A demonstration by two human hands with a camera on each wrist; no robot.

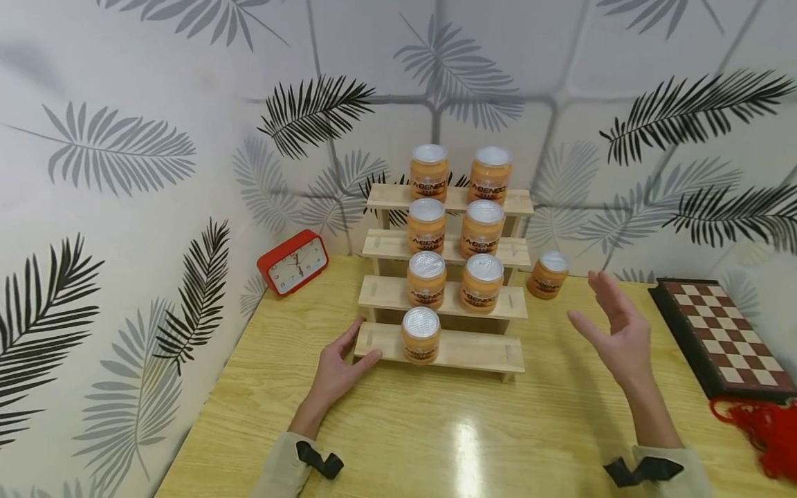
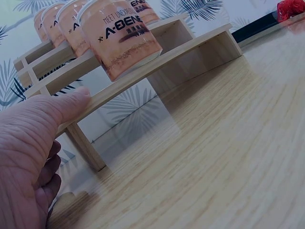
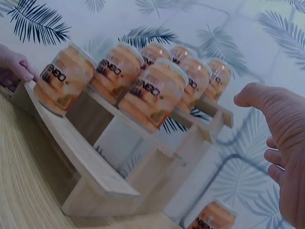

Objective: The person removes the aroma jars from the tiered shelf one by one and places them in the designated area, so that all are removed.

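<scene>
My left hand (image 1: 341, 366) holds the left end of the lowest step of a wooden tiered display rack (image 1: 479, 349). Its thumb lies on top of the board in the left wrist view, with the other fingers curled below. A single orange can (image 1: 421, 337) with a silver lid stands on that lowest step. Pairs of matching cans fill the middle of the upper three tiers, such as this top-tier can (image 1: 490, 176). My right hand (image 1: 623, 339) is raised over the table, thumb and fingers apart, holding nothing. Beyond it, another orange can (image 1: 548, 277) stands on the table beside the rack.
A red alarm clock (image 1: 292, 263) sits at the back left by the wall. On the right lies a checkered board (image 1: 728, 332) with a dark edge, and a red tasseled thing (image 1: 768, 432) near it. Leaf-patterned covering lines the wall (image 1: 205, 83) behind the wood-grain table (image 1: 398, 422).
</scene>
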